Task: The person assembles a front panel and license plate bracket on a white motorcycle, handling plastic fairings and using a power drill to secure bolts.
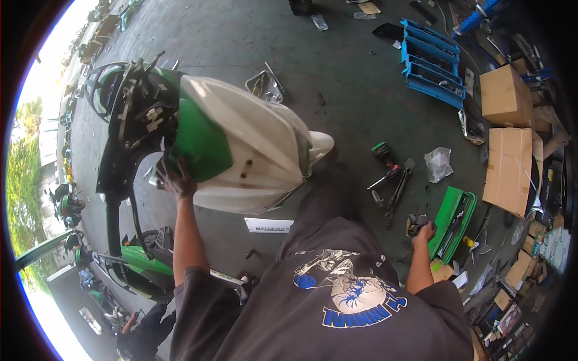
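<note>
A white and green scooter body (pixel 247 138) fills the upper left, with dark parts and wiring at its handlebar end. My left hand (pixel 177 180) has its fingers spread against the lower left edge of the green panel (pixel 201 144). My right hand (pixel 421 231), out to the right, is closed round a small black object that I cannot identify. Beside it sits a long open green toolbox (pixel 451 222). On the floor above that hand lie a cordless drill (pixel 382 154), wrenches (pixel 398 192) and a crumpled plastic bag (pixel 438 163).
A blue tiered toolbox (pixel 430 66) stands upper right, cardboard boxes (pixel 506 96) and clutter line the right. A metal tray (pixel 265 84) lies beyond the scooter, a white plate (pixel 268 225) below it. Another green scooter (pixel 144 256) and a co-worker (pixel 138 331) are lower left.
</note>
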